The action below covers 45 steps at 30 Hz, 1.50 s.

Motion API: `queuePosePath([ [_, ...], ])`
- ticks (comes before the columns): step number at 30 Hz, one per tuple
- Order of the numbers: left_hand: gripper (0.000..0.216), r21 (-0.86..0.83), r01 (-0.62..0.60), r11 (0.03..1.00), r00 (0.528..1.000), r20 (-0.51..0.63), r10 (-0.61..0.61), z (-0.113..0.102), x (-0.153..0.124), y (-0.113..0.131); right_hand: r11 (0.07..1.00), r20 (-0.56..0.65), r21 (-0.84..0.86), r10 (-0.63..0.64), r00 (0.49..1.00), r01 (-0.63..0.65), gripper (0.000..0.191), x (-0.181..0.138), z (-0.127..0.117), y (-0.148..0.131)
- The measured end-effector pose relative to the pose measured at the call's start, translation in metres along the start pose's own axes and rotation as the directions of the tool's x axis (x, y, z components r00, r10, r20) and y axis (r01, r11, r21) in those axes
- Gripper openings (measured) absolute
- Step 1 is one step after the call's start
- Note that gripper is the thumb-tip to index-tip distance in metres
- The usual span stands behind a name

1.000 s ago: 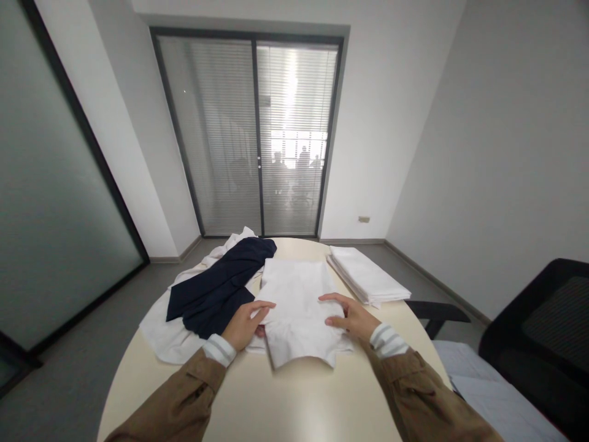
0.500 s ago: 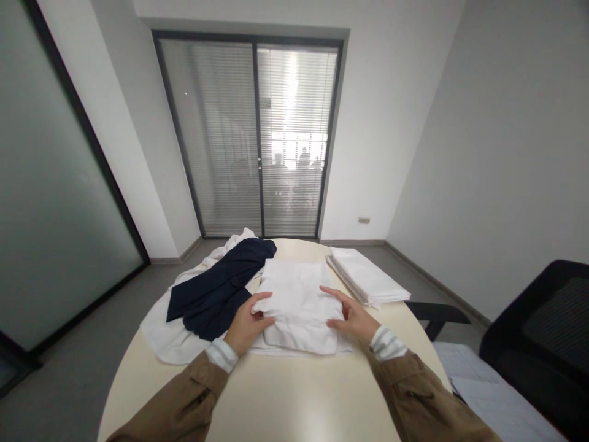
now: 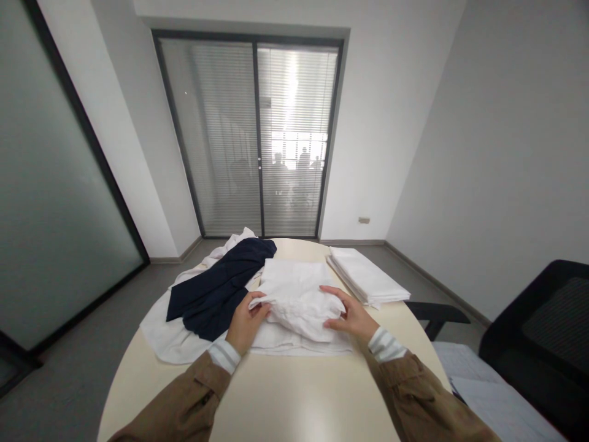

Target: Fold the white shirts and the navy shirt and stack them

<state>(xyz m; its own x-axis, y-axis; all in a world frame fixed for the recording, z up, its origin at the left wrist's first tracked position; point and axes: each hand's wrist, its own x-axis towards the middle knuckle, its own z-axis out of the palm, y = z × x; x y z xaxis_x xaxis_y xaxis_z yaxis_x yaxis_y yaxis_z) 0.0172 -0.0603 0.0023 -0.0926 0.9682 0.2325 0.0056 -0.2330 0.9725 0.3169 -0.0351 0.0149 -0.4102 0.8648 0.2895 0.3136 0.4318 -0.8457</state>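
White cloth at lower centre of frame, folded, lying on a round cream table; near edge lifted, rumpled and turned back between the hands, more white layers flat beneath. Left hand, just left of centre: thumb and fingers pinch the cloth's left edge. Right hand, right of centre: thumb and fingers grip the right edge, forefinger laid along the top. Centre left: dark navy cloth heaped over loose white fabric spread to the table's rim. Right of centre, past the right hand: neat folded white stack, apart from it. Lower right: black chair, pale sheet-like material on its seat; cannot tell whether paper or cloth.
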Motion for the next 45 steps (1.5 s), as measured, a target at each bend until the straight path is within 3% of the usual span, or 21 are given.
queuePosePath([
  [4, 0.039, 0.057, -0.084, 0.995, 0.996, 0.048, 0.082, -0.002, 0.000, -0.002, 0.979, -0.070, -0.191, -0.080, 0.994, 0.066, 0.061, 0.001, -0.002, 0.004],
  [8, 0.015, 0.332, -0.225, 0.916, 0.974, 0.080, 0.211, -0.010, 0.000, -0.003, 0.903, -0.085, -0.390, -0.229, 0.970, 0.179, 0.040, 0.004, -0.003, 0.012],
  [12, 0.016, 0.614, -0.363, 0.701, 0.912, 0.080, 0.403, -0.016, 0.000, 0.000, 0.759, -0.099, -0.611, -0.358, 0.928, 0.227, 0.028, 0.004, -0.005, 0.009],
  [16, 0.031, 0.754, -0.468, 0.461, 0.860, 0.267, 0.436, -0.015, -0.006, 0.009, 0.641, -0.032, -0.728, -0.386, 0.922, 0.242, 0.024, 0.001, -0.006, -0.003],
  [21, 0.049, 0.726, -0.594, 0.346, 0.802, 0.499, 0.328, -0.011, -0.014, 0.014, 0.587, 0.155, -0.753, -0.282, 0.947, 0.298, 0.033, -0.004, -0.005, -0.022],
  [25, 0.034, 0.722, -0.609, 0.330, 0.793, 0.541, 0.281, -0.009, -0.016, 0.014, 0.581, 0.227, -0.738, -0.264, 0.937, 0.342, 0.039, -0.005, 0.001, -0.036],
  [28, 0.018, 0.694, -0.644, 0.321, 0.765, 0.588, 0.264, -0.007, -0.014, 0.011, 0.598, 0.299, -0.711, -0.219, 0.929, 0.370, 0.054, -0.005, 0.011, -0.042],
  [30, 0.014, 0.661, -0.681, 0.316, 0.732, 0.632, 0.255, -0.005, -0.013, 0.006, 0.609, 0.340, -0.701, -0.175, 0.924, 0.373, 0.062, -0.005, 0.019, -0.044],
  [34, 0.026, 0.595, -0.756, 0.274, 0.653, 0.716, 0.246, -0.002, -0.010, -0.005, 0.626, 0.372, -0.694, -0.112, 0.921, 0.356, 0.059, -0.006, 0.031, -0.044],
  [41, 0.023, 0.433, -0.883, 0.182, 0.470, 0.806, 0.361, -0.002, -0.010, -0.006, 0.647, 0.377, -0.666, -0.138, 0.916, 0.372, 0.060, -0.008, 0.033, -0.048],
  [45, 0.015, 0.430, -0.896, 0.107, 0.441, 0.841, 0.314, 0.000, -0.012, 0.000, 0.654, 0.403, -0.662, -0.102, 0.910, 0.367, 0.052, -0.008, 0.034, -0.046],
])
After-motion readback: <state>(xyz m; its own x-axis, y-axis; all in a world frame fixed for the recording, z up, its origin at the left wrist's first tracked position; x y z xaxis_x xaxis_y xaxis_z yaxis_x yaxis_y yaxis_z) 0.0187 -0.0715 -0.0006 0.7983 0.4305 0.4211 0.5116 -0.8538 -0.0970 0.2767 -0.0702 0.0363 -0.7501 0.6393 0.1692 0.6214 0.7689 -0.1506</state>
